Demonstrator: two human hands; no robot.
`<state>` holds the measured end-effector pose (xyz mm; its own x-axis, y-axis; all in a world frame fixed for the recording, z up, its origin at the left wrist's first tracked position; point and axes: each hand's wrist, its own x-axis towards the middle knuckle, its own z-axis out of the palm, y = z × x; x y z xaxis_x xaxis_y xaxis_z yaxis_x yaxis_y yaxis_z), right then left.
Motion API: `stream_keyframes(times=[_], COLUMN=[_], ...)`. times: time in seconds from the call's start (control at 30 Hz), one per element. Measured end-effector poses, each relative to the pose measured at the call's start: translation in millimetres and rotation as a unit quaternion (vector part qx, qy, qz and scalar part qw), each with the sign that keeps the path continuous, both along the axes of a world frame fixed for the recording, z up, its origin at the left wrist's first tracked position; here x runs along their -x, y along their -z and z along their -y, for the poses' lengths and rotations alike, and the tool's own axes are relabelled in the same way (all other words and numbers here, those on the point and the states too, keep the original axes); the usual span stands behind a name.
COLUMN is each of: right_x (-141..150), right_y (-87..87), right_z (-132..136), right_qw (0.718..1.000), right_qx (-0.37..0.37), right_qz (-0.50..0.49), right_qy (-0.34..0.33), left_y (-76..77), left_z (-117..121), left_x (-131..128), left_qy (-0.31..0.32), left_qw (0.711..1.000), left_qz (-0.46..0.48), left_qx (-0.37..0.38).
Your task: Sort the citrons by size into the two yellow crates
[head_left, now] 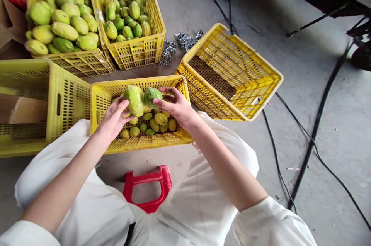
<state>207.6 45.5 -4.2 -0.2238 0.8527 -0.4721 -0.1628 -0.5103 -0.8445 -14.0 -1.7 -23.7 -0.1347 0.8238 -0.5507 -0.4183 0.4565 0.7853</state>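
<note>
My left hand (114, 116) grips a large, lumpy yellow-green fruit (135, 100) with a glossy skin. In my right hand (179, 106) is a smaller, rounder green fruit (152, 97), held between thumb and fingers. Both fruits are side by side above a yellow plastic crate (142, 146) between my knees, and they appear to touch. Several small green and yellow fruits (154, 124) lie in the bottom of that crate. The exact kind of fruit cannot be told.
Behind stand a crate heaped with large fruits (65, 30) and a crate of smaller fruits (127, 29). A tilted yellow crate (232, 72) is on the right, another crate (69, 101) with cardboard on the left. Black cables (311, 141) cross the floor; a red stool (166, 184) is below me.
</note>
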Motion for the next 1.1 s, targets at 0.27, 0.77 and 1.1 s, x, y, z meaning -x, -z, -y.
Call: stream_keyframes(times=[0.27, 0.77, 1.1], right_x=[2, 5, 1], right_y=[-8.8, 2.7, -4.9], right_z=[-2, 0, 0], right_qw=[0.997, 0.998, 0.997], right_qx=[-0.006, 0.002, 0.008], right_qz=[-0.02, -0.025, -0.044], right_qy=[-0.069, -0.059, -0.059], left_y=[-1.6, -10.2, -4.0], left_z=[2, 0, 3], left_x=[-1, -3, 3], left_qy=[0.025, 0.008, 0.014], left_qw=[1.0, 1.0, 1.0], left_qz=[0.001, 0.022, 0.0], left_qx=[-0.002, 0.015, 0.024])
